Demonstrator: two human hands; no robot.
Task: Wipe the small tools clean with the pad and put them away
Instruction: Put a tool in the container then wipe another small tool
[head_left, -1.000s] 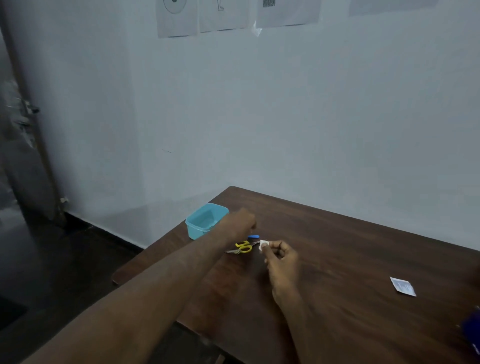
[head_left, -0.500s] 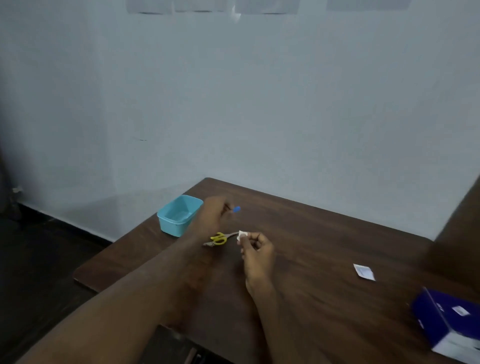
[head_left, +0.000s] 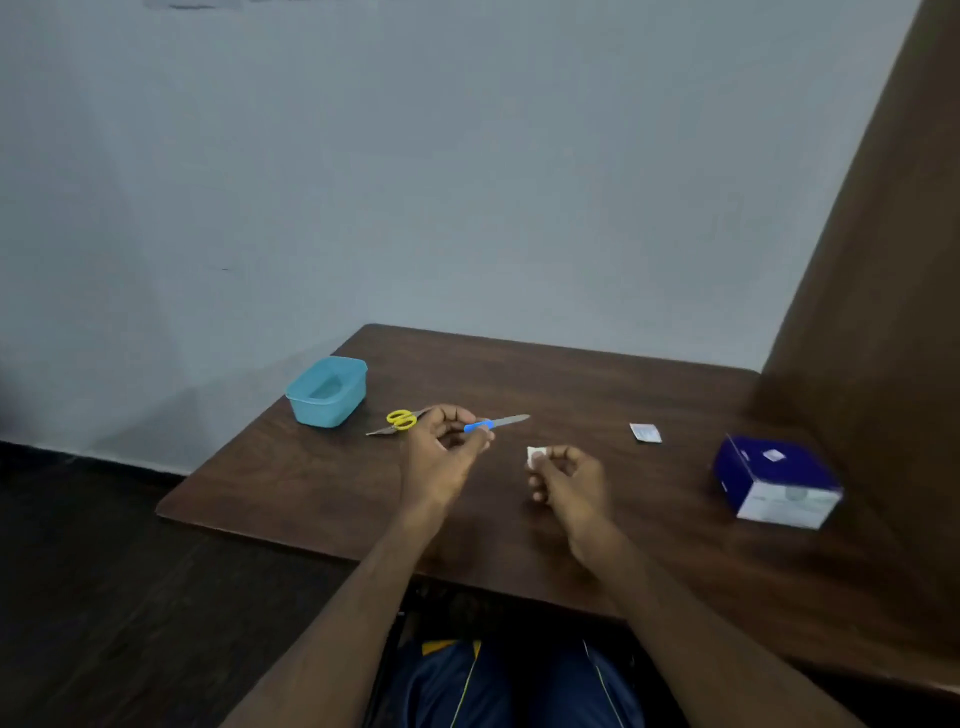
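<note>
The left hand (head_left: 441, 457) is pinching the blue handle of a slim metal-bladed tool (head_left: 496, 423) above the dark wooden surface (head_left: 571, 384), its grip closed round it. The right hand (head_left: 569, 480) is pinching a small white pad (head_left: 534, 455). Yellow-handled scissors (head_left: 397, 421) are lying beside a teal plastic tub (head_left: 327, 391).

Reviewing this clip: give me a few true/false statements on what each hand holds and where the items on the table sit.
1. The left hand holds a blue-handled tool. True.
2. The right hand is empty. False: it pinches a small white pad.
3. The yellow-handled scissors are inside the teal container. False: they lie on the table beside it.
4. A blue and white box sits to the right of the hands. True.
5. A small packet lies on the table between the right hand and the box. True.
</note>
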